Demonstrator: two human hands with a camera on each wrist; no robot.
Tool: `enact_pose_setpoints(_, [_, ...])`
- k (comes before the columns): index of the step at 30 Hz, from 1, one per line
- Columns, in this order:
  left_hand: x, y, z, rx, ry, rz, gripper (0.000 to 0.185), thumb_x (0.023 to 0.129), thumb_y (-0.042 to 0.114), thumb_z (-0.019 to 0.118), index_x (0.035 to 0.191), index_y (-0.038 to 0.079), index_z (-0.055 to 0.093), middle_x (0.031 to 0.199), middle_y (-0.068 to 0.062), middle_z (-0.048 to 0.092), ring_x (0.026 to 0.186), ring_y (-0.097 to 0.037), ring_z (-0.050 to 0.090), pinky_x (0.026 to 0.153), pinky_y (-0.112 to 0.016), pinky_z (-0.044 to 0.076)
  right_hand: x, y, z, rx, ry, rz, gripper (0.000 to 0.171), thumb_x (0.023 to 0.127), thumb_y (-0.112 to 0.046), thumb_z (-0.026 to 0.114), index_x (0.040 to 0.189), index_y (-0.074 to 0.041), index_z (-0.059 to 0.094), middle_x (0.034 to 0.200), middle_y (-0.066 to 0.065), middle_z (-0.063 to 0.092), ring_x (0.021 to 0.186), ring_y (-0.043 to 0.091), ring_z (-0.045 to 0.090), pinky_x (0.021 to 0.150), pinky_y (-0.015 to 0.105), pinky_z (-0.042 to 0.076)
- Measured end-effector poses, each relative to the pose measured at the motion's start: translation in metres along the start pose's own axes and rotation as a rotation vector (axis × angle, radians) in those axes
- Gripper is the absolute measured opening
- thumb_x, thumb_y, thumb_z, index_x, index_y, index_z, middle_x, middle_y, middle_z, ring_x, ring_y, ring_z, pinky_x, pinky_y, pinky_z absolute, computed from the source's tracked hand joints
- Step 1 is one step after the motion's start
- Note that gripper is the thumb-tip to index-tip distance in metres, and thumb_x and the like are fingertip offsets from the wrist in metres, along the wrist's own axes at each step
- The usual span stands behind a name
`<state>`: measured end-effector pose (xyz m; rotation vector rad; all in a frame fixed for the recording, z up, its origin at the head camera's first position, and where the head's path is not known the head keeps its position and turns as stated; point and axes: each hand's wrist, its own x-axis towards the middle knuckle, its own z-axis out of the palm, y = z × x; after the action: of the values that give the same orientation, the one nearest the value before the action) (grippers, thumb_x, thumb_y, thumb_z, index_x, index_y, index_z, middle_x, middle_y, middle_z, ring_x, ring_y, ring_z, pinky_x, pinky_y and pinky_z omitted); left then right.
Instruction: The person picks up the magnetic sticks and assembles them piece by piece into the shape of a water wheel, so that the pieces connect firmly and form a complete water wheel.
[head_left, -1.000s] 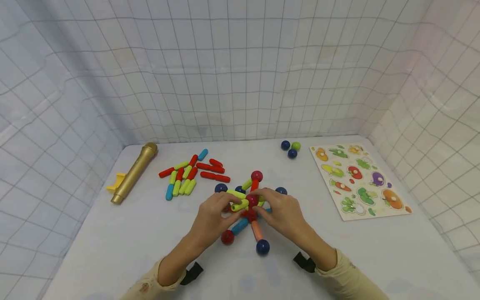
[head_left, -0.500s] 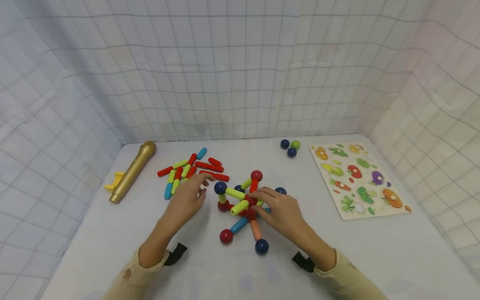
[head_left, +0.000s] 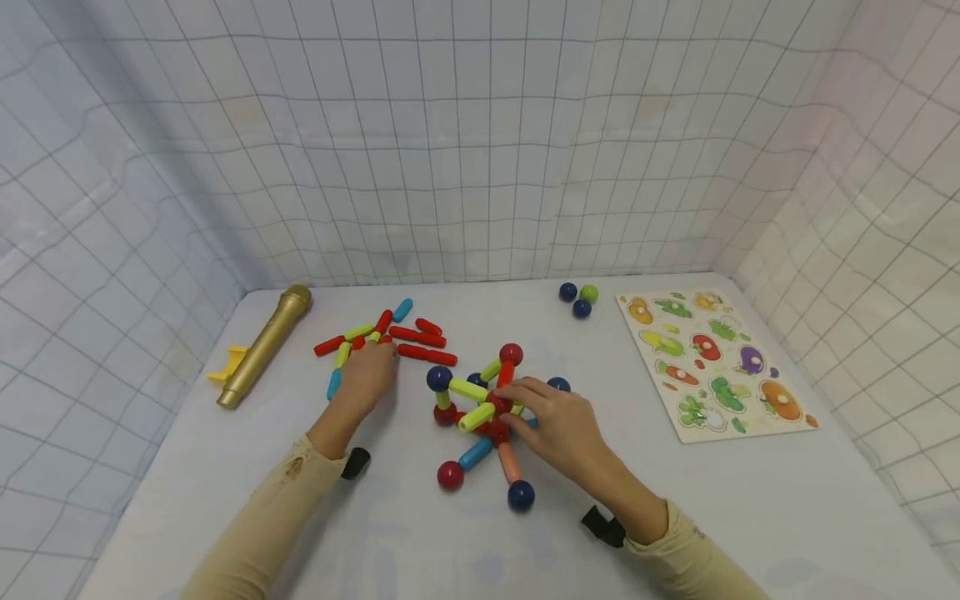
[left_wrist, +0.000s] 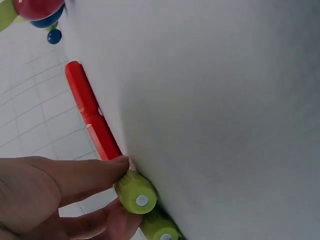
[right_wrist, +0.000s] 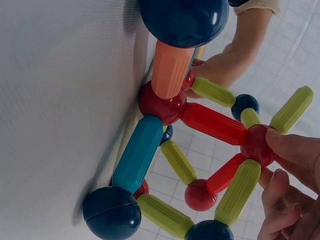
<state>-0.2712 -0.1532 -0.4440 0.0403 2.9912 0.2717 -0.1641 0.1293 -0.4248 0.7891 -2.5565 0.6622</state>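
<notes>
My left hand is over the pile of loose magnetic rods at the left. In the left wrist view its thumb and fingers pinch a yellow-green rod, whose pale round end faces the camera. A second green rod lies against it. At the middle of the table stands a structure of magnetic rods and balls. My right hand holds its upper red ball between thumb and fingers. From that ball a green rod sticks out with a free end. A coral rod and a blue rod meet at a lower red ball.
Long red rods lie just right of the pile. A gold toy microphone and a yellow piece are at the far left. Two dark blue balls and a green ball sit at the back. A vegetable puzzle board lies right.
My left hand has let go of the green rod on the structure and moved left to the rod pile, where it now pinches another rod. My right hand stays on the structure.
</notes>
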Motion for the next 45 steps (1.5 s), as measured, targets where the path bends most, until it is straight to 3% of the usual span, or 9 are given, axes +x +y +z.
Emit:
enact_pose_setpoints(4, [-0.013,0.0,-0.005,-0.102,0.079,0.015,0.031,0.094,0.013,0.061,0.119,-0.004,0.064,0.11,-0.023,0.067,0.097,-0.036,0.063,0.085,-0.045,0.056,0.001,0.001,0.0,-0.009,0.016,-0.007,0.038,0.078,-0.02,0.082,0.114,-0.021,0.071,0.103,-0.003,0.074,0.064,0.009,0.064,0.057,0.01,0.044])
enact_pose_setpoints(9, [-0.068,0.01,-0.015,-0.398,0.189,0.093,0.027,0.089,0.018,0.071,0.111,0.003,0.068,0.105,-0.014,0.071,0.089,-0.025,0.065,0.074,-0.034,0.057,0.001,0.002,0.001,-0.004,0.015,-0.009,0.037,0.078,-0.02,0.082,0.114,-0.021,0.071,0.104,-0.003,0.073,0.061,0.009,0.063,0.055,0.01,0.042])
enact_pose_setpoints(14, [-0.128,0.033,-0.013,-0.532,0.18,0.205,0.025,0.082,0.018,0.079,0.103,0.011,0.067,0.098,-0.003,0.073,0.08,-0.011,0.068,0.073,-0.025,0.058,0.0,0.001,0.001,0.008,0.003,0.006,0.038,0.078,-0.02,0.082,0.115,-0.021,0.071,0.104,-0.002,0.073,0.063,0.011,0.064,0.055,0.01,0.043])
enact_pose_setpoints(18, [-0.149,0.052,-0.005,-0.537,0.147,0.26,0.024,0.077,0.014,0.082,0.096,0.015,0.067,0.09,0.004,0.071,0.077,-0.006,0.066,0.072,-0.021,0.057,-0.001,0.003,0.001,0.009,0.0,0.011,0.037,0.078,-0.02,0.082,0.114,-0.021,0.071,0.104,-0.003,0.073,0.063,0.01,0.063,0.055,0.01,0.042])
enact_pose_setpoints(23, [-0.149,0.063,0.009,-0.499,0.105,0.277,0.025,0.076,0.014,0.082,0.094,0.017,0.065,0.088,0.005,0.069,0.077,-0.007,0.063,0.069,-0.019,0.056,-0.002,0.004,0.002,0.01,0.014,0.003,0.037,0.078,-0.02,0.082,0.113,-0.021,0.072,0.104,-0.003,0.073,0.061,0.009,0.062,0.054,0.009,0.042])
enact_pose_setpoints(28, [-0.14,0.062,0.019,-0.49,0.017,0.276,0.024,0.078,0.019,0.081,0.095,0.015,0.064,0.085,0.005,0.067,0.071,-0.005,0.058,0.062,-0.014,0.05,-0.001,0.003,0.001,0.019,0.01,-0.007,0.037,0.078,-0.019,0.082,0.113,-0.021,0.071,0.104,-0.003,0.073,0.06,0.009,0.061,0.054,0.009,0.041])
enact_pose_setpoints(34, [-0.135,0.057,0.024,-0.494,-0.012,0.322,0.024,0.079,0.019,0.081,0.098,0.014,0.066,0.087,0.006,0.068,0.074,-0.007,0.059,0.063,-0.014,0.049,0.002,0.002,-0.001,0.017,0.008,-0.021,0.038,0.077,-0.019,0.083,0.113,-0.021,0.071,0.103,-0.003,0.072,0.063,0.008,0.062,0.055,0.01,0.043])
enact_pose_setpoints(41, [-0.132,0.054,0.026,-0.499,-0.08,0.324,0.024,0.08,0.019,0.08,0.098,0.014,0.065,0.08,0.008,0.067,0.07,-0.006,0.057,0.062,-0.014,0.048,0.004,0.008,-0.012,0.09,-0.029,0.028,0.037,0.08,-0.025,0.081,0.115,-0.021,0.069,0.11,-0.004,0.072,0.056,0.002,0.049,0.052,0.012,0.041])
enact_pose_setpoints(45, [-0.132,0.054,0.027,-0.495,-0.095,0.304,0.024,0.08,0.02,0.08,0.098,0.015,0.065,0.077,0.009,0.064,0.069,-0.007,0.054,0.06,-0.015,0.047,0.018,0.036,-0.034,0.196,0.068,0.129,0.031,0.084,-0.02,0.076,0.114,-0.013,0.069,0.11,0.003,0.072,0.052,0.004,0.047,0.047,0.018,0.041])
